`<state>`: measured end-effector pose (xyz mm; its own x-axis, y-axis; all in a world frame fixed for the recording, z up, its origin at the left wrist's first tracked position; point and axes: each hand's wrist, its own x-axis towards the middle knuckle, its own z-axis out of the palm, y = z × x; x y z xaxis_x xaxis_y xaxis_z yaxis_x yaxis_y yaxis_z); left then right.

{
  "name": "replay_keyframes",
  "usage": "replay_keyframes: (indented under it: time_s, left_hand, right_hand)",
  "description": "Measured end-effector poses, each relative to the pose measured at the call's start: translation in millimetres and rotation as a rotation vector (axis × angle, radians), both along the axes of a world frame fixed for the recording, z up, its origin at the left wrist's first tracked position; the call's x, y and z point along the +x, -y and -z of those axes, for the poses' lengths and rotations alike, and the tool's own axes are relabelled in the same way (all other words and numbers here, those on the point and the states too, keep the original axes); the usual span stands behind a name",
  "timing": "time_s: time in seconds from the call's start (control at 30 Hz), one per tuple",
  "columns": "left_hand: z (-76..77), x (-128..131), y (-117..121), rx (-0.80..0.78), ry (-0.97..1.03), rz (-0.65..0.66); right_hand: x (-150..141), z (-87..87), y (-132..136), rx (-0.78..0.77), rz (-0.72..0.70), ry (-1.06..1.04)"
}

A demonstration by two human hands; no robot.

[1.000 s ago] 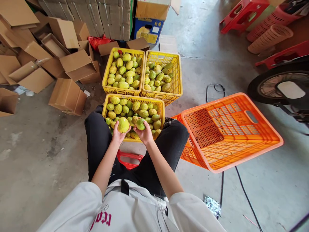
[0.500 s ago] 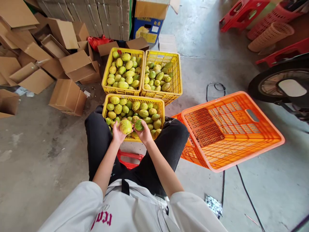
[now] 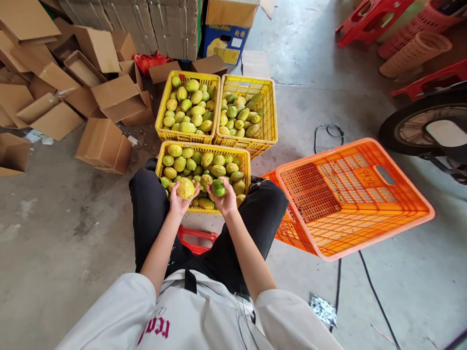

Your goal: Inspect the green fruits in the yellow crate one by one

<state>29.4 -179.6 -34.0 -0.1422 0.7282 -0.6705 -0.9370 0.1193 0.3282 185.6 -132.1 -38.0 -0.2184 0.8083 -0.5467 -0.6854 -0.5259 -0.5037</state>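
My left hand (image 3: 177, 201) is closed round a yellow, melon-like fruit (image 3: 186, 188), its fingers beneath and beside it. In my right hand (image 3: 229, 199) is a smaller green fruit (image 3: 219, 187), gripped between thumb and fingers. Both hands are above the near yellow crate (image 3: 249, 167), between my knees, with a gap between them. Oval yellow-green fruits (image 3: 218, 170) fill much of that crate; some have ridges or brown marks. Behind it stand a left yellow crate (image 3: 159, 116) and a right yellow crate (image 3: 272, 114), both holding similar fruits.
A tilted orange crate (image 3: 365, 194) is by my right knee. Cardboard boxes (image 3: 104, 141) lie heaped on the left, and a blue carton (image 3: 224, 43) stands behind the crates. A wheel (image 3: 404, 119), red stools (image 3: 368, 19) and black cables (image 3: 375, 291) are on the right.
My hands have moved apart, the right one shifting rightward with the green fruit. The left hand still holds the yellow fruit, now turned slightly. The view has shifted a little.
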Motion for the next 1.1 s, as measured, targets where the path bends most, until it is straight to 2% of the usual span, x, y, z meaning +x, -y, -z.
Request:
replay_keyframes:
  time_s: [0.17, 0.27, 0.37, 0.47, 0.53, 0.67, 0.73, 0.77, 0.8, 0.87, 1.0, 1.1]
  left_hand:
    - [11.2, 2, -2, -0.166, -0.091, 0.098]
    - [17.5, 2, -3, -0.237, -0.131, 0.108]
    - [21.9, 0, -3, -0.301, -0.155, 0.112]
    - [25.5, 0, -3, -0.340, -0.165, 0.132]
    - [27.5, 1, -2, -0.355, -0.181, 0.145]
    - [29.4, 4, -2, -0.362, -0.202, 0.168]
    - [29.8, 4, -3, -0.357, -0.202, 0.172]
    - [30.2, 4, -4, -0.359, -0.204, 0.170]
    - [31.0, 4, -5, -0.368, -0.209, 0.170]
    - [34.0, 4, -4, -0.395, -0.237, 0.189]
    - [43.7, 8, 8, -0.414, -0.306, 0.216]
    - [47.7, 11, 11, -0.453, -0.329, 0.227]
  right_hand:
    - [-10, 17.6, 6, -0.280, -0.147, 0.149]
    - [-13, 22.4, 14, -0.452, -0.102, 0.229]
    - [-9, 16.8, 12, -0.611, -0.074, 0.189]
    - [1, -1.6, -20, -0.708, -0.130, 0.122]
    - [8, -21.0, -61, -0.632, -0.076, 0.126]
    - [9, -63.6, -146, -0.217, 0.143, 0.129]
    - [2, -75.4, -164, -0.072, 0.167, 0.133]
    - [-2, -76.3, -163, -0.022, 0.168, 0.123]
    - [-6, -73.4, -158, 0.006, 0.156, 0.114]
    - [-10, -56.6, -133, 0.007, 0.045, 0.122]
    - [2, -4.0, -74, -0.272, -0.181, 0.188]
    - [15, 19.0, -53, -0.478, -0.085, 0.295]
